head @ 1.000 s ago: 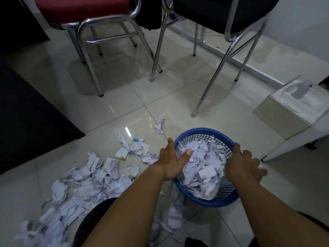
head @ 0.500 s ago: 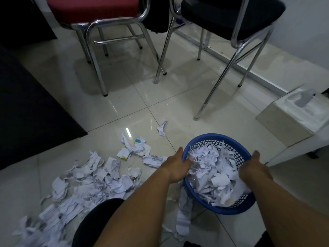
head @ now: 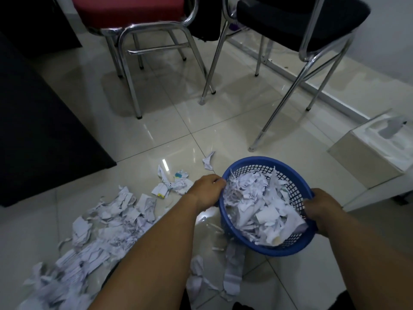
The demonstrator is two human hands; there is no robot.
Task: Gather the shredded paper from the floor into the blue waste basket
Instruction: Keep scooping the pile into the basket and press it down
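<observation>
The blue waste basket (head: 288,165) is tilted toward me, filled with white shredded paper (head: 257,211). My left hand (head: 206,190) grips its left rim, and my right hand (head: 321,209) grips its right rim. A wide heap of shredded paper (head: 107,222) lies on the tiled floor to the left of my left arm. A few more scraps (head: 169,183) lie beyond that heap, one single scrap (head: 208,161) sits just past the basket, and long strips (head: 232,271) lie under the basket's near edge.
A red-seated chrome chair (head: 134,16) and a black-seated chrome chair (head: 297,21) stand ahead. A dark mat or furniture (head: 40,121) fills the left side. A white tissue box (head: 375,151) sits on a low white surface at the right.
Both hands have shifted from the paper in the basket to its rim. The basket has tipped toward me and shifted right.
</observation>
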